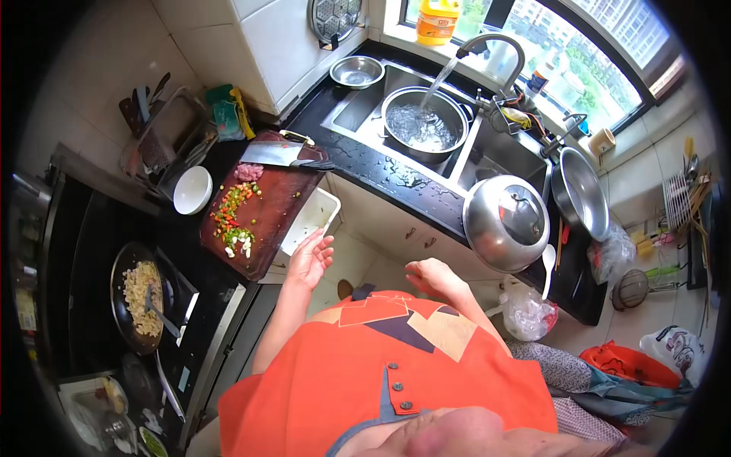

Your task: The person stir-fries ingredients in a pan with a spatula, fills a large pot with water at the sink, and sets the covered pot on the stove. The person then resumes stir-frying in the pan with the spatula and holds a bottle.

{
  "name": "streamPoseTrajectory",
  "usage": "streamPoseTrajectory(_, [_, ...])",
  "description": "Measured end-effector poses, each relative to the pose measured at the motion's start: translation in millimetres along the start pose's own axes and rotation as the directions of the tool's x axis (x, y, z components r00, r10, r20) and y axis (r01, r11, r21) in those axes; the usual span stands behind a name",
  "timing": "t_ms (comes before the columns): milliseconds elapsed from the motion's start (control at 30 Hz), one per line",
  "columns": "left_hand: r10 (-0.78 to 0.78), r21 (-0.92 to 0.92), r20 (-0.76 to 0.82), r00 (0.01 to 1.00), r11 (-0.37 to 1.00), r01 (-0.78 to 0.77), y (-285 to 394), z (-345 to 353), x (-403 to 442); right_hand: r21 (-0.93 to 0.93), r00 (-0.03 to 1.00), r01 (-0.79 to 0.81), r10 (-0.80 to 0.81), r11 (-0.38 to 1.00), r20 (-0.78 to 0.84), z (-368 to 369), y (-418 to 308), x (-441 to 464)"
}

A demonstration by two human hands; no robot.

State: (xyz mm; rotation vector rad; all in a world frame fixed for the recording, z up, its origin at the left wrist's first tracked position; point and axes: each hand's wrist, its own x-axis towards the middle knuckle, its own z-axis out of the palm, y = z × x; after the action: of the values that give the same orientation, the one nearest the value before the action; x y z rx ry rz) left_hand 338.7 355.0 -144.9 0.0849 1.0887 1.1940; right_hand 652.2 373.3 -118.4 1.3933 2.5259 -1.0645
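My left hand [311, 259] is palm up with loosely curled fingers, holding nothing. It is beside a white bin [316, 217] and right of a wooden cutting board [266, 206]. On the board lie a cleaver [270, 154], pink chopped meat [248, 172] and chopped peppers [226, 209]. My right hand [436, 276] hovers before my body, fingers loosely bent, with nothing visible in it. Nearest to it is the counter edge with a domed steel lid [487, 221]. Water runs from the faucet [495, 39] into a steel pot [457, 145] in the sink.
On the stove at left sits a pan [120, 301] of diced food with a spatula [164, 316] in it. A white bowl [193, 190] stands beside the board. A steel bowl [357, 71], a large steel basin [580, 190] and a white spoon [548, 266] line the counter.
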Motion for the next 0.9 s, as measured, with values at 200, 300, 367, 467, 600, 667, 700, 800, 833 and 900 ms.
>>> streamPoseTrajectory(200, [-0.008, -0.033, 0.038, 0.999, 0.999, 0.009, 32.4, -26.6, 24.4, -0.061, 1.000, 0.017, -0.018, 0.998, -0.005, -13.8, -35.9, 52.9])
streamPoseTrajectory(300, [-0.002, -0.037, 0.028, 1.000, 0.999, 0.003, 43.9, -34.7, 33.4, -0.059, 0.999, 0.032, -0.031, 0.998, 0.011, -13.5, -54.0, 75.5])
streamPoseTrajectory(367, [0.048, -0.031, 0.032, 0.998, 0.998, -0.047, 50.5, -34.7, 37.7, -0.060, 0.999, 0.030, -0.028, 0.998, 0.028, -14.1, -60.9, 85.2])
streamPoseTrajectory(467, [0.057, -0.022, 0.036, 0.998, 0.998, -0.057, 56.1, -33.7, 43.2, -0.081, 0.997, 0.011, -0.005, 0.997, 0.074, -17.7, -62.5, 96.1])
streamPoseTrajectory(600, [0.087, 0.010, 0.015, 0.996, 0.996, -0.088, 64.4, -33.0, 49.8, -0.072, 0.997, 0.070, -0.069, 0.995, 0.019, -20.2, -50.9, 116.2])
streamPoseTrajectory(667, [0.098, -0.032, -0.016, 0.995, 0.995, -0.099, 71.0, -32.8, 50.9, -0.090, 0.995, 0.093, -0.091, 0.992, 0.026, -28.9, -50.2, 130.7])
streamPoseTrajectory(700, [0.104, -0.069, -0.043, 0.994, 0.992, -0.107, 74.9, -33.2, 51.9, -0.101, 0.992, 0.115, -0.108, 0.988, 0.073, -34.7, -51.4, 139.0])
streamPoseTrajectory(800, [0.146, -0.075, -0.098, 0.984, 0.985, -0.154, 82.1, -32.6, 61.9, -0.111, 0.980, 0.166, -0.152, 0.980, 0.127, -51.5, -49.8, 159.7])
streamPoseTrajectory(833, [0.156, -0.065, -0.107, 0.982, 0.984, -0.163, 85.1, -29.2, 64.5, -0.105, 0.978, 0.186, -0.174, 0.977, 0.113, -61.2, -51.6, 161.4])
streamPoseTrajectory(900, [0.176, -0.068, -0.102, 0.979, 0.981, -0.183, 89.9, -23.2, 71.0, -0.086, 0.965, 0.261, -0.257, 0.961, 0.055, -61.8, -31.1, 177.0])
